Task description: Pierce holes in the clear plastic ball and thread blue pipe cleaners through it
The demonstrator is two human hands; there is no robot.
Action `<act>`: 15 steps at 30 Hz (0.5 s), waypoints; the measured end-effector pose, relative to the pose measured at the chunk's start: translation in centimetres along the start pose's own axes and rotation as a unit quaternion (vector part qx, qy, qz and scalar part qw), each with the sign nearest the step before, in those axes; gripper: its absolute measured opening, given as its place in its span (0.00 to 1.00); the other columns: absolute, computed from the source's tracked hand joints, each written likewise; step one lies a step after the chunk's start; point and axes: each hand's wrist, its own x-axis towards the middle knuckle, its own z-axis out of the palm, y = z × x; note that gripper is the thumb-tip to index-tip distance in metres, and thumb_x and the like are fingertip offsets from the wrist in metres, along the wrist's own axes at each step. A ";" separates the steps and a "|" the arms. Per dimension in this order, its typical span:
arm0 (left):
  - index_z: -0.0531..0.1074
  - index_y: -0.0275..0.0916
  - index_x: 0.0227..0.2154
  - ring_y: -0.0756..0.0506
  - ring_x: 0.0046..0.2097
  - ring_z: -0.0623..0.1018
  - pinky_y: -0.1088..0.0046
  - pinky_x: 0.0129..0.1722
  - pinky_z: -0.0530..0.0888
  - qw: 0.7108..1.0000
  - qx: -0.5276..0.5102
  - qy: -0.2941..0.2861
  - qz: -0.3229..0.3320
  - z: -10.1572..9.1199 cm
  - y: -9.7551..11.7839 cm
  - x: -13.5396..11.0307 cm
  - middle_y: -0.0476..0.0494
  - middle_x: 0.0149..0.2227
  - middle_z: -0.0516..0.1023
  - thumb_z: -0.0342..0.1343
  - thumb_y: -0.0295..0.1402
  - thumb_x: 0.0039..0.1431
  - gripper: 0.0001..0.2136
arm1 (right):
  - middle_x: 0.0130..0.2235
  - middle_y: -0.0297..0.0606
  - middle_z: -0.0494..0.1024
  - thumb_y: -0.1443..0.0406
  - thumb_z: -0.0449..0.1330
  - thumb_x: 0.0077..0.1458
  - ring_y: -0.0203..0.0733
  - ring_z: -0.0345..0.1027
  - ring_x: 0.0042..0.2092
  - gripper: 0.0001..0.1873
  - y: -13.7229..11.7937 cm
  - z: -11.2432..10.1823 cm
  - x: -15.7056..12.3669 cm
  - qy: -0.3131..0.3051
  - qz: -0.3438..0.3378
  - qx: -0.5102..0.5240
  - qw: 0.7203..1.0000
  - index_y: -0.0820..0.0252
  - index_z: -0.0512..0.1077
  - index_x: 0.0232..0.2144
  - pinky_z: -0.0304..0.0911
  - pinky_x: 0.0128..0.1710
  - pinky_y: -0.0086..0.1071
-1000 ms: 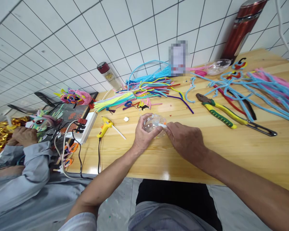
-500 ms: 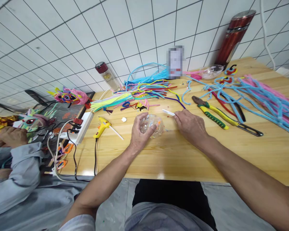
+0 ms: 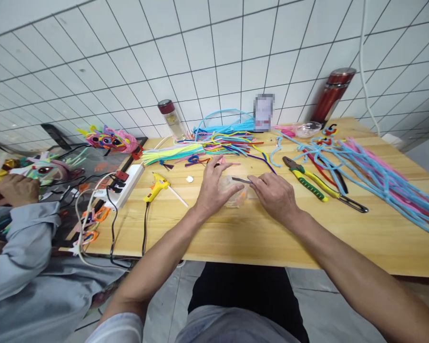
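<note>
My left hand (image 3: 214, 186) rests over a clear plastic bowl (image 3: 236, 197) on the wooden table (image 3: 271, 233), fingers curled on its rim with some stretched out. My right hand (image 3: 273, 193) pinches a small thin tool (image 3: 241, 180), like tweezers, pointing left over the bowl. Small orange bits show inside the bowl. Both hands are close together at the table's middle.
Piles of coloured pipe cleaners (image 3: 218, 143) lie behind the hands and at the right (image 3: 379, 166). Green-yellow pliers (image 3: 305, 178), a yellow glue gun (image 3: 157, 183), a white power strip (image 3: 123, 188), two bottles and another clear bowl (image 3: 307, 127) are about. A person in grey (image 3: 17, 228) works at left.
My right hand drew the thin tool out of the bowl, off to the right, then brought it back over the bowl. The camera has tilted up and back.
</note>
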 end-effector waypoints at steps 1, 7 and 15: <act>0.77 0.45 0.49 0.36 0.70 0.68 0.48 0.70 0.63 1.000 -0.014 -0.020 0.008 -0.1 0.3 0.3 0.35 0.66 0.71 0.68 0.46 0.58 0.19 | 0.33 0.40 0.77 0.62 0.50 0.74 0.42 0.65 0.37 0.18 -0.2 -0.1 0.0 0.009 -0.017 0.001 1.000 0.58 0.79 0.52 0.52 0.39 0.35; 0.77 0.41 0.28 0.38 0.59 0.79 0.53 0.64 0.70 0.986 -0.141 0.033 -0.089 -0.3 -0.3 1.3 0.38 0.53 0.82 0.62 0.47 0.62 0.15 | 0.34 0.41 0.78 0.61 0.49 0.74 0.42 0.67 0.38 0.19 0.1 0.2 -0.3 0.005 -0.016 0.017 1.000 0.59 0.80 0.51 0.54 0.40 0.35; 0.78 0.43 0.50 0.34 0.62 0.76 0.52 0.59 0.74 0.976 -0.110 0.007 -0.186 -2.5 -3.6 0.5 0.35 0.62 0.75 0.65 0.57 0.54 0.28 | 0.52 0.57 0.81 0.60 0.51 0.70 0.56 0.71 0.54 0.23 3.5 3.4 -0.1 -0.074 0.173 0.057 0.980 0.69 0.75 0.56 0.61 0.54 0.46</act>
